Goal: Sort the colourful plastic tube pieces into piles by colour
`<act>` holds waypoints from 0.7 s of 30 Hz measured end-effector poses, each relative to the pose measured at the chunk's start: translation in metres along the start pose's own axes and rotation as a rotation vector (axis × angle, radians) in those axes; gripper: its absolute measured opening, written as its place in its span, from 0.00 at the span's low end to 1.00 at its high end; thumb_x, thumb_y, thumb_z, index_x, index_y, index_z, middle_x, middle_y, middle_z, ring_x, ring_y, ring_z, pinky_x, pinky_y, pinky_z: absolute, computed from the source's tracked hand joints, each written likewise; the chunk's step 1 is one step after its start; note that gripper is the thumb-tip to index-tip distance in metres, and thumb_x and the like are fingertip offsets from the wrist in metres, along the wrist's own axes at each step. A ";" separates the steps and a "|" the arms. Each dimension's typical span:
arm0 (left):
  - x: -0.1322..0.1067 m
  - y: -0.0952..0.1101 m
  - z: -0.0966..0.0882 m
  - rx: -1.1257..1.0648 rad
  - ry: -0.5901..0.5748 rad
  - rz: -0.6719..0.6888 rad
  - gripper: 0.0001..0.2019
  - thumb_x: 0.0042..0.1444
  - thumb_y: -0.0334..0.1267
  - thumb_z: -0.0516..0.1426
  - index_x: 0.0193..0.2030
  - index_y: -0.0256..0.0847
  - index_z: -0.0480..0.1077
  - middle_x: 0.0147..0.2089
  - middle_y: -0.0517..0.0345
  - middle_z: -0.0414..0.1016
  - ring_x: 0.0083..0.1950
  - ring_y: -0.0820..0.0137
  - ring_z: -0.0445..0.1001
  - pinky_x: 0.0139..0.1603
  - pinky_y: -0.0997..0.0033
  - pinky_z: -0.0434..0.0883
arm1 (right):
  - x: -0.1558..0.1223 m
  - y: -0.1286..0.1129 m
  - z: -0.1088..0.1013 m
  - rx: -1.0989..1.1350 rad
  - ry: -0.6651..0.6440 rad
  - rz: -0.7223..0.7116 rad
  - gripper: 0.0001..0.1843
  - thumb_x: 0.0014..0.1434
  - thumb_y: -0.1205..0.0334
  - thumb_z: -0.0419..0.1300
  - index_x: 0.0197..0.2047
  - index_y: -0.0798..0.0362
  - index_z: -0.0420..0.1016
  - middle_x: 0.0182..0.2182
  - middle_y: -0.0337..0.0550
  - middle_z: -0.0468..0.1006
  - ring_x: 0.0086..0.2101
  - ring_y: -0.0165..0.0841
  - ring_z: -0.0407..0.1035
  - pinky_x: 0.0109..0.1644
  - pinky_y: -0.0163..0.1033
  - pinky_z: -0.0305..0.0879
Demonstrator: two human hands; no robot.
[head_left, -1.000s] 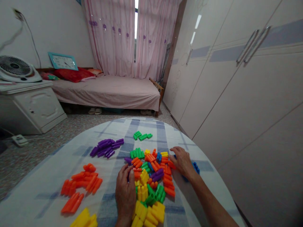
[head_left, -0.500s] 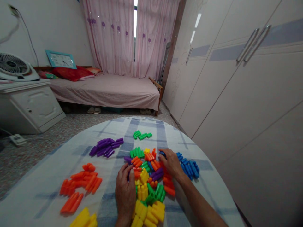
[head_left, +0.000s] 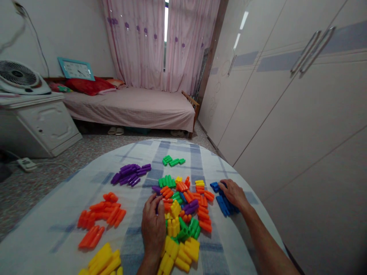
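A person's right hand (head_left: pixel 233 193) bends over blue pieces (head_left: pixel 223 206) at the right of a cloth-covered surface (head_left: pixel 61 208), its fingertips partly hidden, so whether it grips one cannot be told. The left hand (head_left: pixel 154 227), fingers loosely curved, lies against the left edge of a mixed-color pile (head_left: pixel 190 207); its hold, too, is unclear. Separate orange (head_left: pixel 99 211), purple (head_left: pixel 130 174) and yellow groups (head_left: pixel 103 259) lie farther left, with a green cluster (head_left: pixel 173 161) beyond the pile.

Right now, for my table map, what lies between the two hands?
In the head view: a mixed heap of coloured pieces beside the left hand, then tablecloth, then blue pieces at the right hand.
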State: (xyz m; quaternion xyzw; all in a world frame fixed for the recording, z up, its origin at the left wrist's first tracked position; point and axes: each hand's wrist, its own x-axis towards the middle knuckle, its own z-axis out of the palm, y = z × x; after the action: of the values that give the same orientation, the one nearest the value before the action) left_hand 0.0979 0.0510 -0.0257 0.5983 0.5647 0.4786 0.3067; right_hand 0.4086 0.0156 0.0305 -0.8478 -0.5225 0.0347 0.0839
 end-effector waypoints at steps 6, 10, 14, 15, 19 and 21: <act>0.000 0.003 0.000 0.005 0.002 -0.001 0.19 0.60 0.48 0.46 0.46 0.41 0.72 0.56 0.50 0.67 0.60 0.62 0.64 0.65 0.56 0.59 | -0.020 -0.046 -0.013 0.121 0.235 -0.204 0.13 0.62 0.60 0.52 0.46 0.51 0.73 0.49 0.48 0.73 0.51 0.40 0.65 0.52 0.44 0.59; 0.000 0.003 -0.001 0.002 0.005 0.001 0.19 0.60 0.48 0.46 0.46 0.41 0.72 0.55 0.51 0.68 0.59 0.62 0.64 0.64 0.55 0.59 | -0.045 -0.100 -0.008 0.321 0.110 -0.496 0.10 0.61 0.59 0.55 0.44 0.48 0.73 0.46 0.42 0.74 0.49 0.35 0.66 0.53 0.41 0.57; 0.001 0.002 0.000 -0.012 0.008 0.003 0.19 0.60 0.48 0.47 0.46 0.41 0.72 0.55 0.51 0.68 0.59 0.62 0.65 0.64 0.55 0.59 | -0.059 -0.132 0.009 0.242 0.068 -0.453 0.12 0.55 0.58 0.61 0.43 0.49 0.72 0.43 0.43 0.74 0.46 0.37 0.65 0.50 0.42 0.57; 0.001 0.002 0.000 -0.015 0.010 0.001 0.19 0.60 0.48 0.47 0.46 0.41 0.72 0.55 0.51 0.68 0.59 0.62 0.65 0.64 0.55 0.59 | -0.059 -0.136 0.013 0.207 0.072 -0.421 0.12 0.54 0.58 0.61 0.43 0.49 0.72 0.43 0.44 0.74 0.46 0.38 0.65 0.50 0.43 0.56; 0.000 0.005 0.000 -0.021 0.006 -0.007 0.18 0.60 0.48 0.47 0.46 0.42 0.72 0.56 0.51 0.68 0.60 0.62 0.65 0.64 0.56 0.59 | -0.056 -0.142 0.023 0.097 0.085 -0.343 0.10 0.54 0.59 0.59 0.40 0.51 0.71 0.39 0.45 0.73 0.43 0.40 0.66 0.47 0.43 0.56; -0.001 0.007 0.000 -0.017 0.001 -0.013 0.18 0.60 0.48 0.47 0.46 0.42 0.72 0.56 0.51 0.68 0.60 0.62 0.64 0.64 0.55 0.59 | -0.053 -0.144 0.025 0.075 0.091 -0.331 0.07 0.54 0.60 0.58 0.38 0.51 0.71 0.38 0.45 0.73 0.41 0.39 0.66 0.45 0.42 0.56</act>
State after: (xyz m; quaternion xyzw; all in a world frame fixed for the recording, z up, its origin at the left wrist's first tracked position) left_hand 0.1003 0.0488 -0.0197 0.5917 0.5646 0.4818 0.3148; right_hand 0.2540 0.0343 0.0299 -0.7470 -0.6491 0.0016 0.1438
